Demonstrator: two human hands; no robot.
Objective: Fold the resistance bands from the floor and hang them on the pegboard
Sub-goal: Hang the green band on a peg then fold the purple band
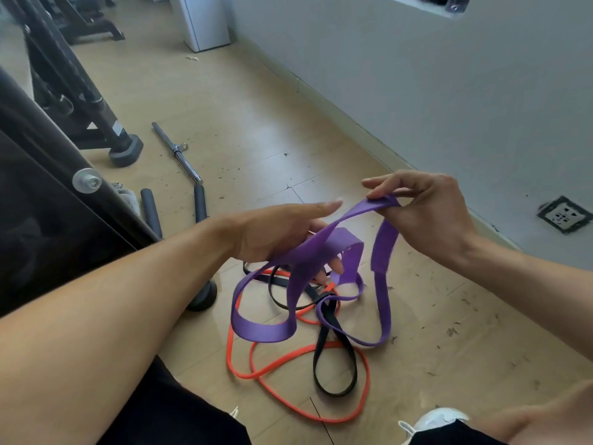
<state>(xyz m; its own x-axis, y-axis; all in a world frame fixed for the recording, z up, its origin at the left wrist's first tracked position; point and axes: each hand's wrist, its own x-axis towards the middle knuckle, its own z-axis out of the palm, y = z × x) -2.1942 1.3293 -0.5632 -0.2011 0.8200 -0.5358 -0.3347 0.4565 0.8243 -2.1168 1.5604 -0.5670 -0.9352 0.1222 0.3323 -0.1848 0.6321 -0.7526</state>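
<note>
Fingers (324,207) of left hand (276,232) were mostly straight and loosely spread, thumb pointing toward 3 o'clock, with the purple band (321,248) draped across the palm and lower fingers; two fingertips poked out below the band at 5 o'clock of the hand. No tight curl round the band was visible there, more a carrying hold. Left forearm came in from 8 o'clock. Far left: black gym machine frame (57,200) with a round bolt head, and a chrome bar (178,154) with dark grips lying on the floor (256,123) at 11 o'clock of the left hand.

Centre: purple band hung from both hands in several loose loops, lower loops reaching the floor pile. Under it lay an orange band (321,351) and a black band (333,358), tangled together, on the floor at 6 o'clock of the hands, all three crossing each other.

Right: right hand (426,213) pinched a fold of the purple band between thumb and curled fingers, held slightly higher than the left hand. Grey wall (449,91) ran behind it; a floor socket (564,214) sat at 3 o'clock of the right hand. A white shoe (436,417) showed at bottom, 5 o'clock of the pile.
</note>
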